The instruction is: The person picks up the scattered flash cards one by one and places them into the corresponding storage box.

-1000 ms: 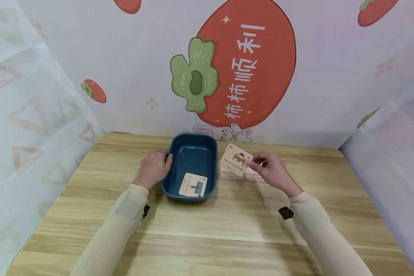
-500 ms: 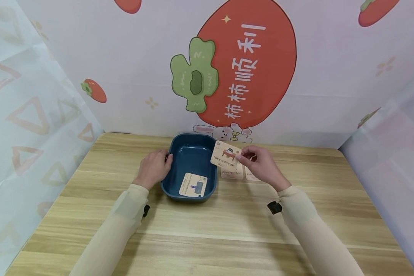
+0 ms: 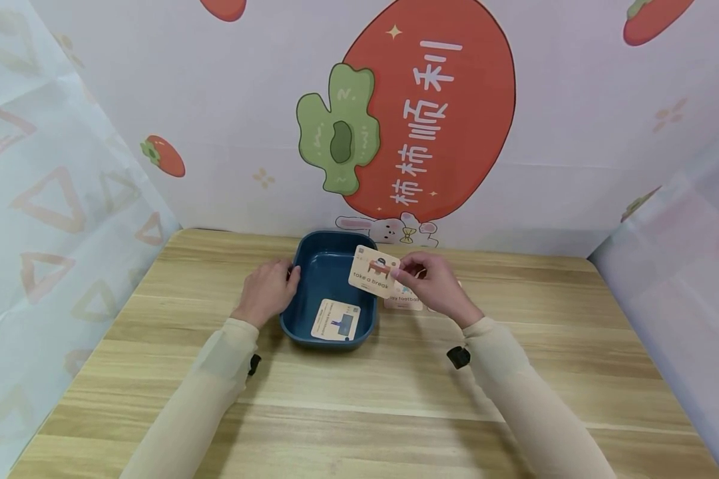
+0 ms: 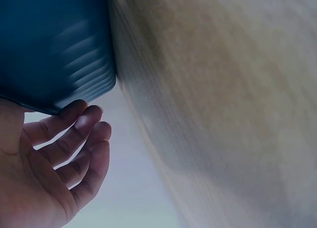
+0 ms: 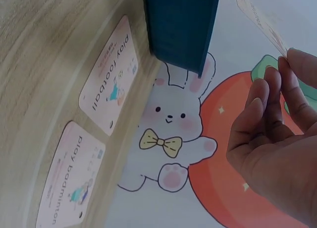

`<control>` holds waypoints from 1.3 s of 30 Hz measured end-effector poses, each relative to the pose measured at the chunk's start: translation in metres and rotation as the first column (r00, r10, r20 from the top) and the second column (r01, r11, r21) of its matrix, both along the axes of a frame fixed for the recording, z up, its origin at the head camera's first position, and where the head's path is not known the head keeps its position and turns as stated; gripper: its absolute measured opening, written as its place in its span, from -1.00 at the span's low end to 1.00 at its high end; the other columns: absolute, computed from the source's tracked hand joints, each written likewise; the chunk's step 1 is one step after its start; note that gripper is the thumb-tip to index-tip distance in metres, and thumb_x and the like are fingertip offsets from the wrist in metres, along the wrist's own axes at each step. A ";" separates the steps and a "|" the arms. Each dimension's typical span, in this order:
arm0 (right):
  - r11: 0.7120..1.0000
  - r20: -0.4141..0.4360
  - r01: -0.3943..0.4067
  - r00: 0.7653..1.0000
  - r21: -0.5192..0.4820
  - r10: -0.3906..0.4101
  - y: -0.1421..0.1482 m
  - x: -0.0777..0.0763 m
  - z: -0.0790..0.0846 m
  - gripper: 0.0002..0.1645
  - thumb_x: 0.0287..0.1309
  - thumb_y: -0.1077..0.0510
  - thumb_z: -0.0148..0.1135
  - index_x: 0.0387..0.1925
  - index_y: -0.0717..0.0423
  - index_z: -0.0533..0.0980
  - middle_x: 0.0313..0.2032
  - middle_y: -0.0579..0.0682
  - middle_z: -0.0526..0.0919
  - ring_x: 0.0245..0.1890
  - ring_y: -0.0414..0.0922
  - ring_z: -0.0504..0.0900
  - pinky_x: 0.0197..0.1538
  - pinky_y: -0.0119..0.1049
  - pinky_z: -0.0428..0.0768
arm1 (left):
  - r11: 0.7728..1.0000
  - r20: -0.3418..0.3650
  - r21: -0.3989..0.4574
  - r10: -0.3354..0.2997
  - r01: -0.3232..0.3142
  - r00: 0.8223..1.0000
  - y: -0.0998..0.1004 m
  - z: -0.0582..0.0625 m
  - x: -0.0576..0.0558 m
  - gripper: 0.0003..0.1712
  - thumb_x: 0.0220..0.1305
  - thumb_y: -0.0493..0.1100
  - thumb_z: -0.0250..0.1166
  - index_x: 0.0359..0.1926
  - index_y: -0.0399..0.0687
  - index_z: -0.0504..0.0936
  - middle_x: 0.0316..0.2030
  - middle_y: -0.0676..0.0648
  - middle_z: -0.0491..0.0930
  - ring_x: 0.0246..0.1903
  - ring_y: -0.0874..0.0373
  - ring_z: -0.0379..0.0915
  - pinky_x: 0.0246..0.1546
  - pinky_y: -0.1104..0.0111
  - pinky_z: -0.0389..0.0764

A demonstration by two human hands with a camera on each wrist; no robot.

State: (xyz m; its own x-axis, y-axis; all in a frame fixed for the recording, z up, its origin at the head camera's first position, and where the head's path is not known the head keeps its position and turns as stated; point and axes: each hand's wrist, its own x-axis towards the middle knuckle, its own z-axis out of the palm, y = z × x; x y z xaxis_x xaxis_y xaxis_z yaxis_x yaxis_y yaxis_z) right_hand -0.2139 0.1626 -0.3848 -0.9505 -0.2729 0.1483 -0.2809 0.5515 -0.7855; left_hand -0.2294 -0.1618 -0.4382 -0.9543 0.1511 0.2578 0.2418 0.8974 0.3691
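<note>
My right hand (image 3: 436, 285) pinches a "take a break" card (image 3: 373, 271) between thumb and index finger at its right edge. The card is raised over the right rim of a blue plastic bin (image 3: 326, 276); the right wrist view shows the same card (image 5: 262, 22) nearly edge-on. At the bin's left side my left hand (image 3: 266, 293) holds the rim, thumb over the edge and fingers (image 4: 74, 153) curled along the outside wall. Another card (image 3: 335, 320) lies at the bin's near end, its print turned sideways.
A "play football" card (image 5: 111, 82) and a "play badminton" card (image 5: 74, 178) lie side by side on the wooden table (image 3: 359, 412), right of the bin. A printed backdrop (image 3: 228, 100) stands behind the table's far edge, with sheets at both sides.
My right hand has carried the "take a break" card leftward, from above the other two cards to over the bin's right rim. The left hand and the bin stay put.
</note>
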 end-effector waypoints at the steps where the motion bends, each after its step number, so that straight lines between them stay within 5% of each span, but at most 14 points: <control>1: 1.000 -0.003 0.000 1.000 -0.002 0.000 -0.001 -0.001 -0.001 -0.86 0.31 0.13 0.37 -0.24 0.15 0.66 -0.31 0.02 0.64 -0.35 0.00 0.52 -0.34 -0.23 0.57 | 1.000 0.000 0.000 -0.001 0.001 1.000 0.000 0.000 0.000 -0.61 0.53 -0.04 0.08 -0.21 -0.27 0.67 -0.35 -0.21 0.64 -0.42 -0.09 0.55 -0.46 0.07 0.57; 39: 0.999 0.088 -0.043 0.995 0.023 0.041 -0.034 -0.009 -0.037 -0.89 0.27 0.11 0.41 -0.29 0.07 0.68 -0.38 -0.03 0.62 -0.32 -0.03 0.52 -0.30 -0.26 0.57 | 1.000 0.018 0.007 0.007 -0.007 1.000 0.000 -0.002 -0.001 -0.59 0.55 -0.02 0.05 -0.18 -0.26 0.66 -0.33 -0.21 0.64 -0.40 -0.09 0.55 -0.44 0.07 0.56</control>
State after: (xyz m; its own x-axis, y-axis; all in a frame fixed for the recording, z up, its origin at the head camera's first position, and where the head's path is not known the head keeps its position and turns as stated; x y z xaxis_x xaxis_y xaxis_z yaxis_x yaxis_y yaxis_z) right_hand -0.2230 0.1286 -0.4217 -0.9471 -0.3158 0.0575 -0.2351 0.5604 -0.7942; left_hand -0.2304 -0.1617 -0.4400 -0.9598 0.1428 0.2417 0.2291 0.8961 0.3800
